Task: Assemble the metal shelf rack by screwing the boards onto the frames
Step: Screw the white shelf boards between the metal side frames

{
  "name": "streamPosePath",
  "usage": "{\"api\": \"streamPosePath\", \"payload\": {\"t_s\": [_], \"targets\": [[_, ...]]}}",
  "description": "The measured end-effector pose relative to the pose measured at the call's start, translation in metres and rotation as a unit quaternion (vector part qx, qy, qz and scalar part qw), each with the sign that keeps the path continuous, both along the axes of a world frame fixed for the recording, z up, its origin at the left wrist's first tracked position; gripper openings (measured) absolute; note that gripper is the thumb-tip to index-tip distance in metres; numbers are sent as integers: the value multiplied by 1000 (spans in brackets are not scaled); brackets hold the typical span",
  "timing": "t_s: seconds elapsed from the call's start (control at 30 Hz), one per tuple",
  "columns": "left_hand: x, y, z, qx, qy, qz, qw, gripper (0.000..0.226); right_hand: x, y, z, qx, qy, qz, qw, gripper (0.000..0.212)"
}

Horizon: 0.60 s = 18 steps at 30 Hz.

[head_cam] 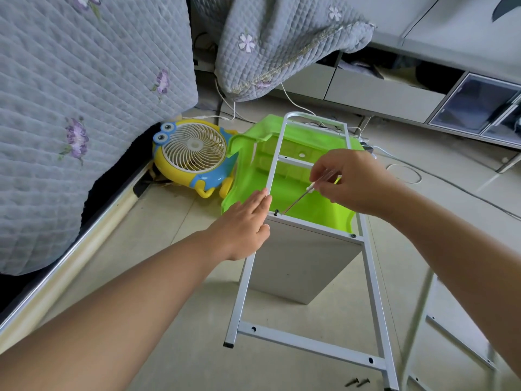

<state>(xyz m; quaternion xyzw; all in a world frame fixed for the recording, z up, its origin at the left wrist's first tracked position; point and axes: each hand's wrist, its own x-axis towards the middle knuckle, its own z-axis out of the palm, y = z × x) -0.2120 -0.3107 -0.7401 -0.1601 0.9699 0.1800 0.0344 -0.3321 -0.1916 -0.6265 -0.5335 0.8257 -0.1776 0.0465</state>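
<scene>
A grey metal ladder-shaped frame (372,280) lies tilted across a green plastic stool (253,176). A grey board (298,266) hangs below the frame's middle crossbar. My right hand (349,182) pinches a clear-handled screwdriver (303,193), whose tip sits at a dark screw (276,212) at the crossbar's left end. Another screw (353,235) is at the right end. My left hand (245,221) rests flat, fingers straight, against the frame's left rail beside the screw.
A yellow and blue cartoon fan (191,156) stands on the floor left of the stool, by a bed with a quilted grey cover (84,108). Two loose screws (357,382) lie on the floor near the frame's foot. A second frame (451,334) lies at right. White cables (406,176) trail behind.
</scene>
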Motion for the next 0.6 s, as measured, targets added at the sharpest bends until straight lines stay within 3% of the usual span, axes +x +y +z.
{"api": "streamPosePath", "payload": {"t_s": [0.6], "targets": [[-1,0,-1,-29,-5,-4,1000,57,-1,-3,-6,-17,16,27,999,14]]}}
